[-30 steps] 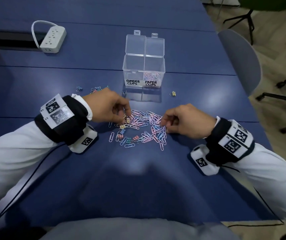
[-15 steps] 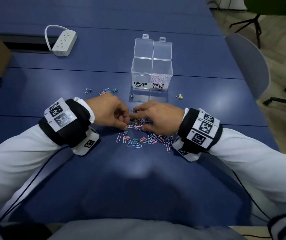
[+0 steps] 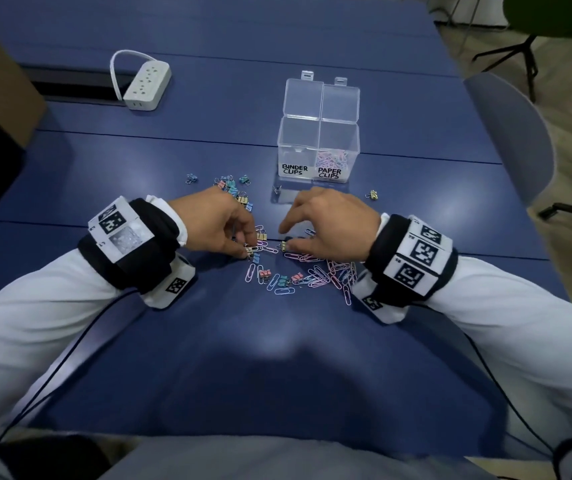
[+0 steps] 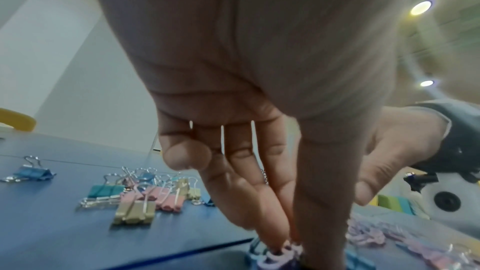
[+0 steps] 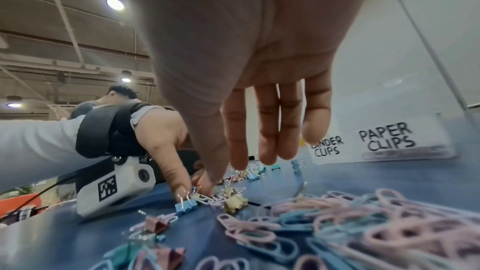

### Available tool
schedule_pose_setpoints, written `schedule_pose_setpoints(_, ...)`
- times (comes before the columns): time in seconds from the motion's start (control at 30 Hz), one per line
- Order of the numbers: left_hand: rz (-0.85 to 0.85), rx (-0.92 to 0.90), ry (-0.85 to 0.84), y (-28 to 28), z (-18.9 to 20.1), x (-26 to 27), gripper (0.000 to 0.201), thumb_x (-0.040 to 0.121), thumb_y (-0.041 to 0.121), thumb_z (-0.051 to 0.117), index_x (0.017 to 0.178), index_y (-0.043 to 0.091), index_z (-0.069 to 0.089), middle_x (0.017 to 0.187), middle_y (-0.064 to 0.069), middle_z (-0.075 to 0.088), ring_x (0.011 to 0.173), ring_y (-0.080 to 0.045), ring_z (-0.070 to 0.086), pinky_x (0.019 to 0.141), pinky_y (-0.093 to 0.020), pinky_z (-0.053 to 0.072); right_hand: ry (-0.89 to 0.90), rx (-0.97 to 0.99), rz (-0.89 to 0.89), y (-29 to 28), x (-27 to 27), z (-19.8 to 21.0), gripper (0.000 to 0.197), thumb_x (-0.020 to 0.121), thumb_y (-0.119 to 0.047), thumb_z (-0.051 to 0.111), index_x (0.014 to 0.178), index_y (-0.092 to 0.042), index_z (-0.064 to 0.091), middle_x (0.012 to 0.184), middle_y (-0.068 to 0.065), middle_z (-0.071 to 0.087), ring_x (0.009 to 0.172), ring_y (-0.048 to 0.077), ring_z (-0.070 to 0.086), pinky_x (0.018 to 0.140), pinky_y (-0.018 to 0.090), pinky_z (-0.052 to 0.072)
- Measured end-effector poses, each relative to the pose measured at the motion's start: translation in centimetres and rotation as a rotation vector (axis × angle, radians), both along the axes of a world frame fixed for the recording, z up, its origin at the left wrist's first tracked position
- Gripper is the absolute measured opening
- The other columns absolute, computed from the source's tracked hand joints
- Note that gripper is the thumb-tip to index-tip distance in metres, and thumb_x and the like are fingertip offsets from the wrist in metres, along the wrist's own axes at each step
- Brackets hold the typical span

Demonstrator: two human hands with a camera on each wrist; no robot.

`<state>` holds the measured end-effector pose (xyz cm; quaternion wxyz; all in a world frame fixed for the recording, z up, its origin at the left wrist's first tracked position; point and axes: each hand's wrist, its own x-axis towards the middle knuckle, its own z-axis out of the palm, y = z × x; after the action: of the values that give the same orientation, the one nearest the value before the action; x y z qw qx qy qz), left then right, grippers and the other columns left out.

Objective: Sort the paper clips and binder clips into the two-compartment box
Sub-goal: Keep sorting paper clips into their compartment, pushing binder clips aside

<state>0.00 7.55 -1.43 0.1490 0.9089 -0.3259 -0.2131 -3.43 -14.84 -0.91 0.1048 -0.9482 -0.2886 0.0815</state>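
Clips first: head view shows the mixed pile [image 3: 298,268] of paper clips and binder clips on the blue table [image 3: 208,358], directly under and between your two hands. Your left hand [image 3: 215,225] has fingers curled down, thumb and fingertips closing on a gold binder clip [image 3: 250,251] at the pile's left edge. Your right hand [image 3: 329,226] sits over the pile's right side, fingers spread and relaxed, tips on the clips, gripping nothing I can see. The clear box [image 3: 318,150] is ahead of both hands, nearer your right; the paper clip side already holds clips, the binder side looks empty. A sorted-out bunch of binder clips [image 3: 234,192] lies just beyond your left knuckles.

Left wrist view: fingers [image 4: 246,192] point straight down, bunched against the thumb at the table. Looks like a pinch, but the thing pinched is blurred. The binder bunch [image 4: 140,198] is off to that hand's left.

Right wrist view: fingers [image 5: 270,130] hang straight and loose, empty. Paper clips [image 5: 350,223] heap just below and right of the palm. The box label wall [image 5: 384,141] is straight ahead past the fingertips.

Judgement: binder compartment lies forward-right of your left hand, so the carry crosses in front of your right hand; keep the right one low.
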Motion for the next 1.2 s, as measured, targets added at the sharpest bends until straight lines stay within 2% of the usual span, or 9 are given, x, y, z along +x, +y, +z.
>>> schedule_pose_setpoints(0.23, 0.003, -0.101, -0.080, 0.1, 1.1, -0.3, 0.009, 0.077, 0.032, 0.076, 0.085, 0.034, 0.072, 0.068, 0.018, 0.067, 0.070, -0.006, 0.062, 0.061, -0.006, 0.041, 0.021, 0.063, -0.045, 1.9, 1.2, -0.9, 0.034, 0.076, -0.056, 0.067, 0.105, -0.038, 0.069, 0.094, -0.012, 0.058, 0.082, 0.006, 0.047, 0.068, 0.025, 0.035)
schedule_pose_setpoints(0.4, 0.025, -0.123, -0.097, -0.2, 1.7, -0.6, 0.008, 0.079, 0.030, 0.074, 0.085, 0.032, 0.071, 0.063, 0.037, 0.059, 0.065, 0.006, 0.058, 0.060, 0.000, 0.036, 0.190, 0.225, -0.088, 1.2, 1.3, -0.8, 0.019, 0.077, -0.043, 0.072, 0.091, -0.031, 0.076, 0.076, -0.012, 0.070, 0.067, 0.004, 0.060, 0.065, 0.024, 0.047)
schedule_pose_setpoints(0.53, 0.094, -0.215, -0.033, -1.0, 1.7, -1.0, 0.010, 0.078, 0.023, 0.075, 0.083, 0.023, 0.066, 0.063, 0.016, 0.066, 0.056, 0.005, 0.056, 0.056, -0.002, 0.037, 0.191, 0.285, -0.151, 0.3, 1.1, -0.9, 0.015, 0.080, -0.040, 0.071, 0.090, -0.029, 0.076, 0.074, -0.010, 0.072, 0.064, 0.003, 0.059, 0.066, 0.025, 0.050)
schedule_pose_setpoints(0.63, 0.153, -0.295, 0.006, -1.6, 1.5, -1.1, 0.020, 0.077, 0.026, 0.076, 0.082, 0.025, 0.057, 0.069, 0.009, 0.070, 0.055, -0.001, 0.056, 0.056, -0.006, 0.038, 0.204, 0.353, -0.184, -0.3, 0.5, -1.0, 0.016, 0.082, -0.038, 0.070, 0.091, -0.027, 0.076, 0.072, -0.011, 0.071, 0.060, -0.002, 0.056, 0.060, 0.009, 0.039)
schedule_pose_setpoints(0.73, 0.173, -0.346, 0.085, -2.1, 1.6, -0.9, 0.023, 0.079, 0.025, 0.073, 0.090, 0.028, 0.053, 0.073, 0.005, 0.073, 0.054, -0.007, 0.053, 0.058, -0.013, 0.040, 0.194, 0.452, -0.230, -0.7, 0.0, -1.0, 0.014, 0.082, -0.037, 0.070, 0.089, -0.027, 0.077, 0.068, -0.011, 0.070, 0.056, -0.005, 0.055, 0.056, 0.006, 0.037)
schedule_pose_setpoints(0.87, 0.215, -0.449, 0.195, -2.6, 1.4, -0.7, 0.029, 0.080, 0.027, 0.073, 0.101, 0.027, 0.055, 0.077, 0.002, 0.074, 0.063, -0.020, 0.061, 0.064, -0.024, 0.047, 0.172, 0.556, -0.299, -1.1, -0.5, -0.9, 0.014, 0.083, -0.034, 0.067, 0.084, -0.024, 0.077, 0.071, -0.002, 0.074, 0.064, 0.010, 0.066, 0.066, 0.029, 0.055)
schedule_pose_setpoints(0.97, 0.241, -0.503, 0.243, -3.1, 1.0, -0.7, 0.037, 0.079, 0.025, 0.074, 0.109, 0.025, 0.052, 0.081, -0.002, 0.074, 0.067, -0.025, 0.063, 0.065, -0.026, 0.050, 0.128, 0.606, -0.351, -1.1, -0.7, -1.1, 0.014, 0.084, -0.030, 0.066, 0.080, -0.021, 0.077, 0.070, 0.001, 0.073, 0.064, 0.019, 0.067, 0.068, 0.037, 0.056)
schedule_pose_setpoints(1.13, 0.269, -0.511, 0.285, -3.4, 0.6, -0.7, 0.053, 0.077, 0.021, 0.076, 0.119, 0.025, 0.044, 0.081, -0.003, 0.074, 0.062, -0.015, 0.060, 0.060, -0.020, 0.049, 0.039, 0.637, -0.440, -1.5, -0.9, -1.1, 0.015, 0.085, -0.029, 0.066, 0.081, -0.021, 0.077, 0.071, -0.007, 0.073, 0.063, 0.006, 0.066, 0.068, 0.022, 0.055)
schedule_pose_setpoints(1.2, 0.249, -0.427, 0.155, -2.9, 0.4, -0.5, 0.053, 0.076, 0.025, 0.076, 0.119, 0.029, 0.045, 0.078, 0.003, 0.074, 0.059, -0.010, 0.061, 0.063, -0.016, 0.050, 0.004, 0.589, -0.462, -2.3, -0.6, -0.9, 0.015, 0.085, -0.029, 0.065, 0.081, -0.020, 0.077, 0.072, -0.007, 0.073, 0.064, 0.004, 0.064, 0.066, 0.011, 0.049)
